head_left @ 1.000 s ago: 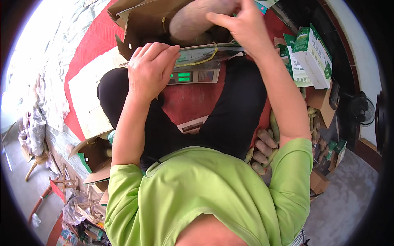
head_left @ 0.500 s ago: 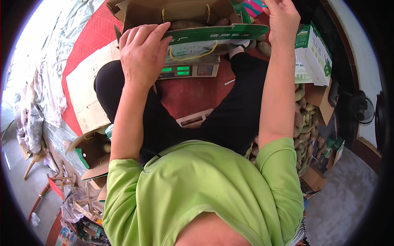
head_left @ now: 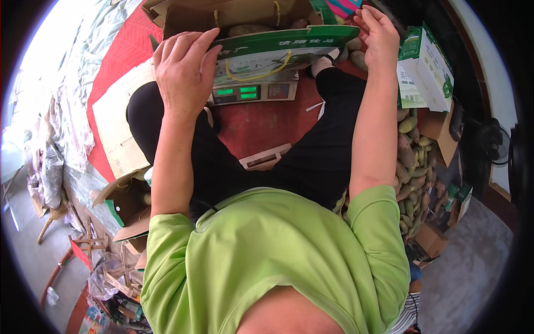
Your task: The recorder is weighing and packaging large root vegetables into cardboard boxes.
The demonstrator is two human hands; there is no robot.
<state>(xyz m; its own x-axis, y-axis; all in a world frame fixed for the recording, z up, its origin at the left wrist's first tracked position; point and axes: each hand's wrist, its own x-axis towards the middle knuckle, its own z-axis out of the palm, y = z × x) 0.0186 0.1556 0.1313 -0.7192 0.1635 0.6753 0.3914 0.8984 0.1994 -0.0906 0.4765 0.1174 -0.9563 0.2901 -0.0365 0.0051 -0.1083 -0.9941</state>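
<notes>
A green and brown cardboard box (head_left: 261,47) with yellow rope handles sits on a digital scale (head_left: 250,93) with lit green displays. Its top flaps stand open, and brown tubers (head_left: 248,29), likely sweet potatoes, show inside. My left hand (head_left: 186,64) is closed on the left part of the box's near flap, thumb on the near side and fingers over the edge. Just beyond the box's right corner, my right hand (head_left: 378,39) is raised with fingers loosely bent and apart, nothing visible in them.
Stacked tubers (head_left: 411,172) lie at my right, below a white and green carton (head_left: 425,69). A flattened cardboard sheet (head_left: 119,128) and an opened box (head_left: 130,206) are at my left. A fan (head_left: 492,142) stands far right. Red matting (head_left: 245,128) lies between my legs.
My right hand sits slightly lower in view, its fingers now fully visible. The box and my left hand appear shifted a little left and up as the view moves slightly.
</notes>
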